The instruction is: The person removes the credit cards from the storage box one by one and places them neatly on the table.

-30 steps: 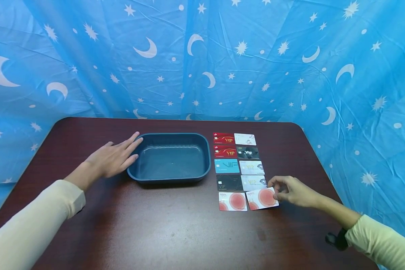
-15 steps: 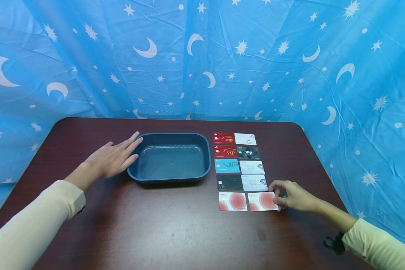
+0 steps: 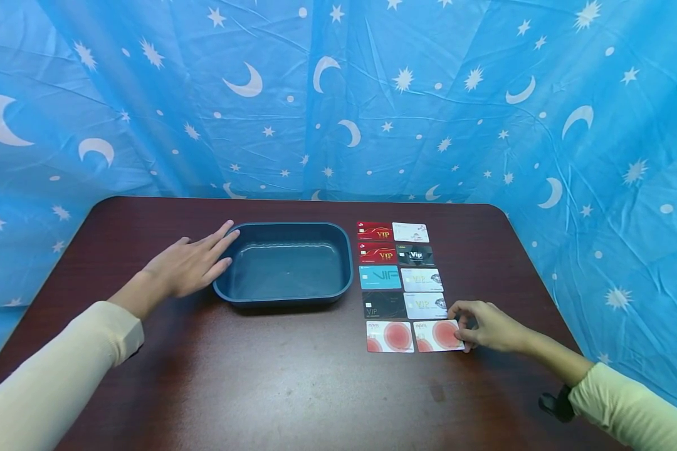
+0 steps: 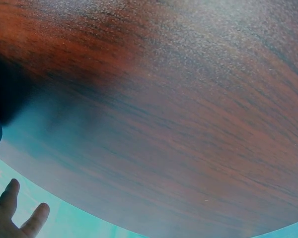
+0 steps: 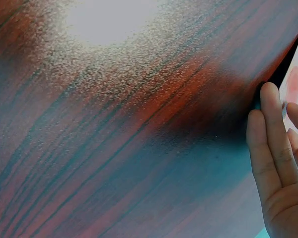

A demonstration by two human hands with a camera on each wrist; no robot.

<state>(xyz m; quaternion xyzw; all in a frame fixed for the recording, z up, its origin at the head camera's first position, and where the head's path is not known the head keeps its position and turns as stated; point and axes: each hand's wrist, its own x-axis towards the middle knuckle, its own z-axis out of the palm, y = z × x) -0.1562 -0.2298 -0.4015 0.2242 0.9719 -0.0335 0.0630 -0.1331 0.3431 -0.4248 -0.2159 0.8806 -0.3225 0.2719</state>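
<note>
My left hand (image 3: 188, 266) lies with straight fingers over the left rim of a dark blue plastic tray (image 3: 288, 269). In the left wrist view only a few fingers (image 4: 37, 218) show at the lower left corner. At the right, my right hand (image 3: 491, 326) pinches the right edge of a white card with pink circles (image 3: 435, 336). A matching card (image 3: 390, 337) lies just left of it. The right wrist view shows the thumb against the face of the pinched card (image 5: 293, 82), above a dark shadow; much of the card is out of frame.
Two columns of VIP cards stretch back from the pink pair: red cards (image 3: 377, 253), a turquoise card (image 3: 380, 277), dark cards (image 3: 383, 305) and white cards (image 3: 421, 280). They lie right of the tray on a dark brown table (image 3: 248, 388). A blue star-patterned curtain (image 3: 338, 100) hangs behind.
The pinched card was slanted and overlapped the card behind it; it has come down toward me and now sits nearly straight in its row. The left hand stays put.
</note>
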